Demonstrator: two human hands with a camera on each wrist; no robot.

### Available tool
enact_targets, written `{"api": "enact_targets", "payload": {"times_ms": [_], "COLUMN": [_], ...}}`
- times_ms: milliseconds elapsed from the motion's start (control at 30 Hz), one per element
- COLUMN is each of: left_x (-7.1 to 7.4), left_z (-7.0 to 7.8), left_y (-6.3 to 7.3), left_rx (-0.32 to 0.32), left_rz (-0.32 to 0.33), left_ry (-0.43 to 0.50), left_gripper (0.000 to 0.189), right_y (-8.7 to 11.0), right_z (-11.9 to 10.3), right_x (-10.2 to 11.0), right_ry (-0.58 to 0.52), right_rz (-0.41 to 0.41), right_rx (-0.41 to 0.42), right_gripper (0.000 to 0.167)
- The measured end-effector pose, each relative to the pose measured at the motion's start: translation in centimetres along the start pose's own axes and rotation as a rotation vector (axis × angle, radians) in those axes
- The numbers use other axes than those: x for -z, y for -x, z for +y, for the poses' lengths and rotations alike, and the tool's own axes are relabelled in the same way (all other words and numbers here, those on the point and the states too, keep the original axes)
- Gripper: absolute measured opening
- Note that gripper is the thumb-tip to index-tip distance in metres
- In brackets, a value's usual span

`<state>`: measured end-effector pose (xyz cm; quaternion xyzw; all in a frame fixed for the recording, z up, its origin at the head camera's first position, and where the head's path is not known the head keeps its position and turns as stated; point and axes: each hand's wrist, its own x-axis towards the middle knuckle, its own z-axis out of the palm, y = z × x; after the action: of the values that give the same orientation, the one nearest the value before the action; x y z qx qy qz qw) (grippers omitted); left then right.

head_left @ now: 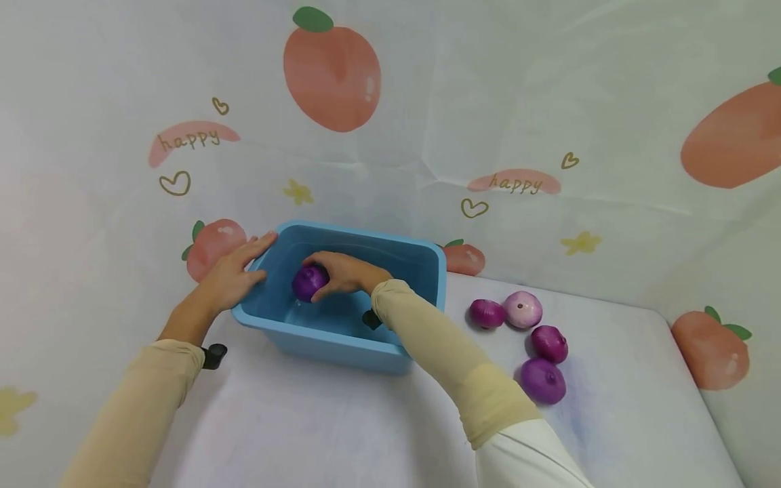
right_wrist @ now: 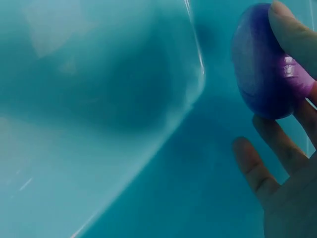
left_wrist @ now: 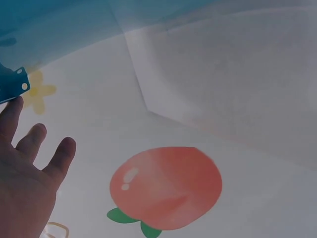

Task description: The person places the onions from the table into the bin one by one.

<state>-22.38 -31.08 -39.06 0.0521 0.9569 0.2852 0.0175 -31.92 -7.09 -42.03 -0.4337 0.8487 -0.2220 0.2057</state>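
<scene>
Inside the blue plastic bin, my right hand holds a purple onion near the bin's left end. The right wrist view has the thumb and fingers around this onion, with two lower fingers spread away from it. My left hand rests at the bin's left rim, its fingertips touching the edge. Seen in the left wrist view, several fingers of that hand are spread fairly straight, one of them touching the blue edge.
Right of the bin, a pale pink-white onion and reddish-purple onions lie close together on the white cloth, with a larger purple onion nearest me. A printed cloth backdrop rises behind the bin.
</scene>
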Motion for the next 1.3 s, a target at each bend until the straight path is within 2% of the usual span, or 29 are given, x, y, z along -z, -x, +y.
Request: {"api": "enact_targets", "payload": {"times_ms": [200,433,800,1000,1133,1300], "left_x": [-0.1,-0.2,-0.2,-0.3,-0.3,-0.2], "left_z": [0.0,-0.1,-0.3,-0.2,-0.2,-0.2], "left_y": [-0.1,-0.2,-0.4,-0.7,-0.7,-0.5], "left_rx": [-0.003,-0.008,0.007,0.016,0.020,0.034], "left_rz": [-0.008,-0.004,-0.020,-0.025,-0.031,-0.029], "left_ry": [-0.001,-0.006,0.006,0.011,0.001,0.006], "left_gripper": [0.073,0.073,0.071,0.070,0.070,0.071], "right_y": [-0.1,-0.2,-0.1,0.8,1.9,3.7], "right_z": [0.0,0.0,-0.1,-0.6,-1.2,-1.9], "right_x": [-0.2,-0.3,0.1,1.6,3.1,5.0], "right_ry": [-0.006,-0.002,-0.009,-0.165,-0.302,-0.398], "right_rz": [0.006,-0.014,-0.022,0.037,0.079,0.159], "right_rx": [0.015,-0.024,-0.043,-0.055,-0.031,0.005], "right_gripper": [0.078,0.085,0.084,0.081,0.081,0.076]}}
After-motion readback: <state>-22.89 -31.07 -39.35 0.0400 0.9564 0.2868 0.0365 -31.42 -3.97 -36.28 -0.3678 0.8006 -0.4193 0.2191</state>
